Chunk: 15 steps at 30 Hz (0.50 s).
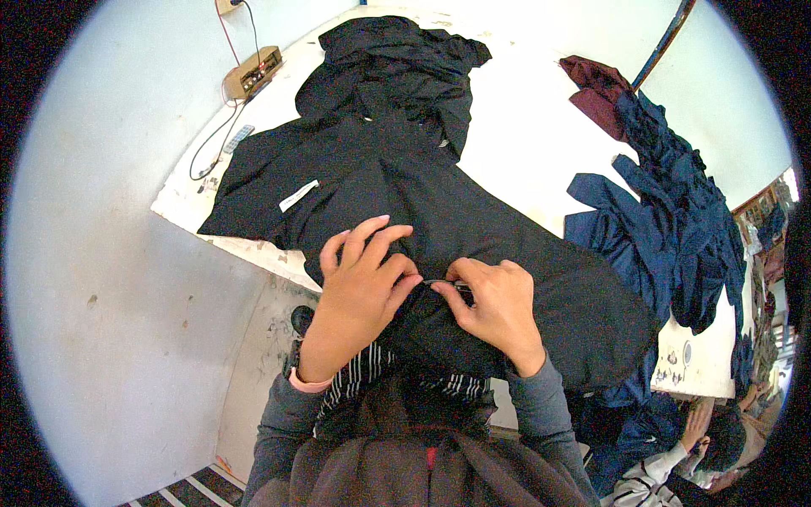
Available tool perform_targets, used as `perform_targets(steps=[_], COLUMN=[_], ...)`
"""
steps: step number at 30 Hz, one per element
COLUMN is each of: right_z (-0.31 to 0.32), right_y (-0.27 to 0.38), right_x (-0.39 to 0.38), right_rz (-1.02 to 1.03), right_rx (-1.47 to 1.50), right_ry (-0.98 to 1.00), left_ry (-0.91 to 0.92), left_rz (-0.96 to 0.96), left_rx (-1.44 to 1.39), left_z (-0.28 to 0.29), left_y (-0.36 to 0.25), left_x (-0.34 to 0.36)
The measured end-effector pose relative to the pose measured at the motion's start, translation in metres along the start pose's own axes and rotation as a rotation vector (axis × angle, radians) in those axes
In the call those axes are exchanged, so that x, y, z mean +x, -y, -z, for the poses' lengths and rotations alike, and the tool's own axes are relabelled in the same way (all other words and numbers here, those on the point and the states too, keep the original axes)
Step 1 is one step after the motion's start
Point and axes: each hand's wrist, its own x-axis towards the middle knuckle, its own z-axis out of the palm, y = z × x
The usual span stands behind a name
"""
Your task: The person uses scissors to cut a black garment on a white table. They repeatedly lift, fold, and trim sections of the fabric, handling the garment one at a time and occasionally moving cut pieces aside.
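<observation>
A black cloth garment [507, 228] lies spread over the white table and hangs toward me at its near edge. My left hand [359, 283] rests on it, thumb and index finger pinched together at a bit of the cloth, the other fingers spread. Just right of that pinch, my right hand [500, 308] grips a small thin metal tool [461, 288] between thumb and fingers. Its tip points at the left fingertips; most of it is hidden, so its exact kind does not show. A narrow white label [299, 195] sits on the garment's left part.
More black cloth [384, 72] is bunched at the back. Dark blue garments [676, 220] and a maroon piece [596, 93] are heaped on the right. A remote control [240, 139] and a socket box [253, 73] with wires lie by the left wall. Another person [655, 477] is at lower right.
</observation>
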Motion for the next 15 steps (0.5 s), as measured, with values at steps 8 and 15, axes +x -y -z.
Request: perform_targets(steps=[8, 15], right_z=[0.021, -0.004], right_y=[0.004, 0.004], right_x=[-0.01, -0.015], right_rz=[-0.05, 0.202], right_rx=[0.434, 0.256], right_ry=[0.032, 0.306], left_ry=[0.037, 0.203], left_rz=[0.451, 0.233], left_rx=[0.173, -0.303], left_z=[0.058, 0.045], left_y=[0.04, 0.019], left_x=[-0.068, -0.05])
